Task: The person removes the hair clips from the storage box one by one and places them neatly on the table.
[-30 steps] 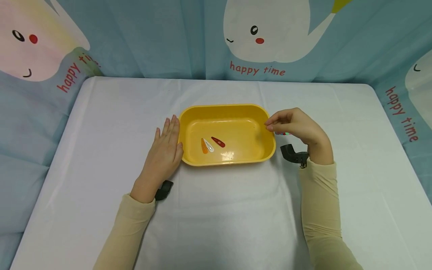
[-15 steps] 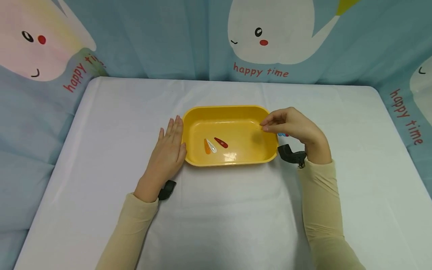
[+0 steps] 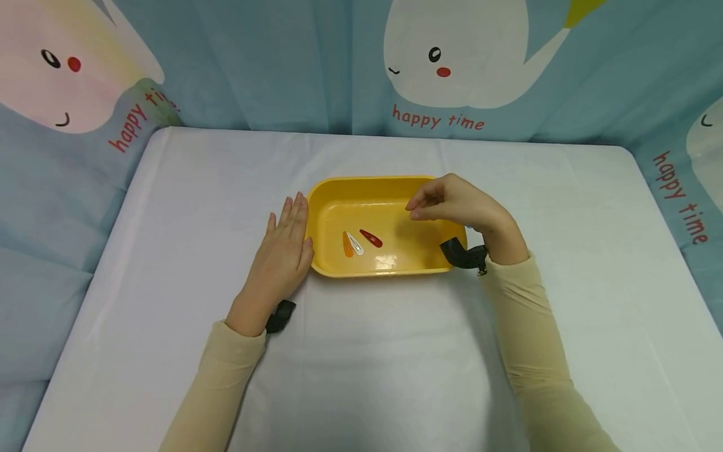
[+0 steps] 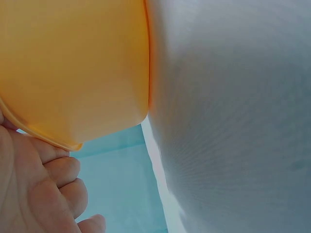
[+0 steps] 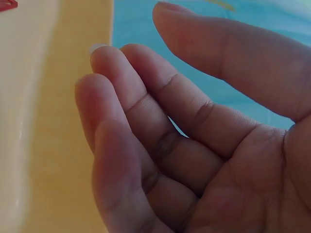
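Observation:
A yellow oblong tray [image 3: 373, 275] stands on the white-covered table. Inside it, left of the middle, lie three snap hair clips: an orange clip [image 3: 347, 245], a white clip [image 3: 355, 245] and a dark red clip [image 3: 371, 238]. My left hand [image 3: 279, 260] lies with straight fingers along the tray's left end; in the left wrist view its fingers touch the rim by the tray's outer wall [image 4: 87, 68]. My right hand [image 3: 460, 204] hovers over the tray's right part, fingers loosely bent. The right wrist view shows the thumb apart from the fingers [image 5: 112, 160], nothing between them.
Just past the tray's right end a bit of a small blue thing [image 3: 469, 227] shows, mostly hidden by my right hand. A black wrist mount [image 3: 464, 254] overlaps the tray's near right corner. A blue curtain [image 3: 271, 63] with whale prints hangs behind the table.
My right hand has moved left, from the tray's right rim to over its inside. The left hand stays at the left end, and the clips lie as before. The head view has shifted slightly.

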The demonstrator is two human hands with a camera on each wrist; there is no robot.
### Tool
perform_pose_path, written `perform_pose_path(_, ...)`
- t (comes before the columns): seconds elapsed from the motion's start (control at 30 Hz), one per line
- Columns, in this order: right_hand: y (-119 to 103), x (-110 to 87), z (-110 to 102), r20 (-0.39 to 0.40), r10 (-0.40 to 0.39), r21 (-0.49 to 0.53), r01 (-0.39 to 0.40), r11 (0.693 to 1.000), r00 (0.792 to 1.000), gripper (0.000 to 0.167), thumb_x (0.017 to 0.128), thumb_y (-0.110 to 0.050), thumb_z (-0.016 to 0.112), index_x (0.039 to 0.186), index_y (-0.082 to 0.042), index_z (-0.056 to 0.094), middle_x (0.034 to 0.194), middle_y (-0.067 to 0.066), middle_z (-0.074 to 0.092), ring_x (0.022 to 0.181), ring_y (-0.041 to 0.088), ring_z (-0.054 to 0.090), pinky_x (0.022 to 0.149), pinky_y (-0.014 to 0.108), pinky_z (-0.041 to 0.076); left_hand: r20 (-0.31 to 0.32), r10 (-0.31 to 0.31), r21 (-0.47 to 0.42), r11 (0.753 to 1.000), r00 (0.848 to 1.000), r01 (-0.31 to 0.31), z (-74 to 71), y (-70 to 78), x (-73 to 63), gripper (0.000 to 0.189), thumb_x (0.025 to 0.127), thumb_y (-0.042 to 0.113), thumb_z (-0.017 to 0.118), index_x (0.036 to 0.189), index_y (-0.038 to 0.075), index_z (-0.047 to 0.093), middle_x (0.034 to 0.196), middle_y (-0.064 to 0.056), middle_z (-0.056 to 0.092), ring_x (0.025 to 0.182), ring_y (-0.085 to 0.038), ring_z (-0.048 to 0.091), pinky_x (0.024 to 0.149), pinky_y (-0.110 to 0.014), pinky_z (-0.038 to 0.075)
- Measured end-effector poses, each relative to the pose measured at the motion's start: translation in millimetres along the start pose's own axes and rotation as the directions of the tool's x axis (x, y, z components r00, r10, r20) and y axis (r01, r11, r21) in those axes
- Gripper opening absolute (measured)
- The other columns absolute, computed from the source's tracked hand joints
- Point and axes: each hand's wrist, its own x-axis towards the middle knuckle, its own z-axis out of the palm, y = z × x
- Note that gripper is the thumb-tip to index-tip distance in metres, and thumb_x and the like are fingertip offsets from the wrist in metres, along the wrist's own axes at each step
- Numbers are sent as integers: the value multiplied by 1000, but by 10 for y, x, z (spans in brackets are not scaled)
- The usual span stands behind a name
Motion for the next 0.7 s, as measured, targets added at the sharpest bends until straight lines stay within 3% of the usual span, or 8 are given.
perform_pose_path(0.3,-55,286,113,109,35,-76,-27,997,993,12,87,-7,65,94,2,69,91,17,67,80,21,57,75,28,47,-3,-1,2,1000,1000,1,-8,4,0,58,99,20,31,149,-4,13,155,-15,12,143,-27,7,113,-51,9)
perform_pose_path(0.57,6,567,251,222,45,-168,-7,986,974,8,84,-3,65,88,3,69,77,8,64,66,16,49,62,23,40,4,0,0,1000,1000,0,-1,1,-5,58,99,20,31,149,-4,13,156,-15,11,143,-27,6,113,-50,8)
perform_pose_path(0.7,3,647,308,264,41,-203,14,979,964,8,82,-4,67,86,3,70,74,2,61,65,14,46,62,23,38,3,2,3,1000,1000,-2,-9,1,-6,59,99,19,32,149,-4,13,155,-15,11,143,-27,6,113,-50,7)
